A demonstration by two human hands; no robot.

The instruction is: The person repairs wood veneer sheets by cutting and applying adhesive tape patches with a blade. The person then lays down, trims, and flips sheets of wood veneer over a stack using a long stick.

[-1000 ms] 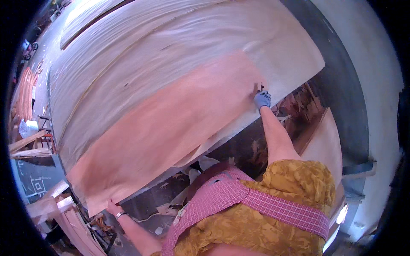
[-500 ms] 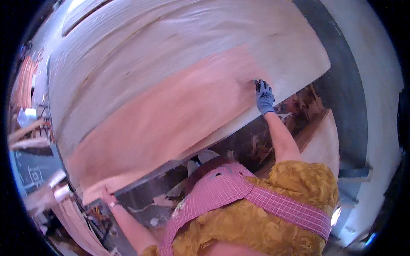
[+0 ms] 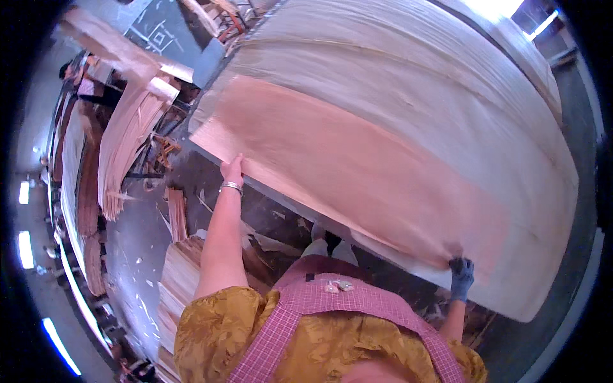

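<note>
A thin reddish wood veneer sheet point(image 3: 345, 159) lies over a large pale stack of sheets point(image 3: 408, 96) in front of me. My bare left hand point(image 3: 232, 170), with a band at the wrist, is closed on the sheet's near edge, close to its left end. My right hand point(image 3: 461, 271), in a blue-grey glove with dark fingers, is at the near edge toward the right end. Its fingers are curled against the sheet; whatever they may hold is hidden. The veneer looks slightly rumpled beside the glove.
To the left stand piles of veneer strips point(image 3: 131, 137) and a blue-grey board point(image 3: 167, 38) with chalk-like marks. Another veneer stack point(image 3: 180, 271) sits by my left side. Scraps litter the floor point(image 3: 131, 255). A person point(image 3: 96, 86) is at the far left.
My view has swung left, showing more floor and veneer piles. The right hand has come from the sheet's surface to its near edge; the left still holds near the left end.
</note>
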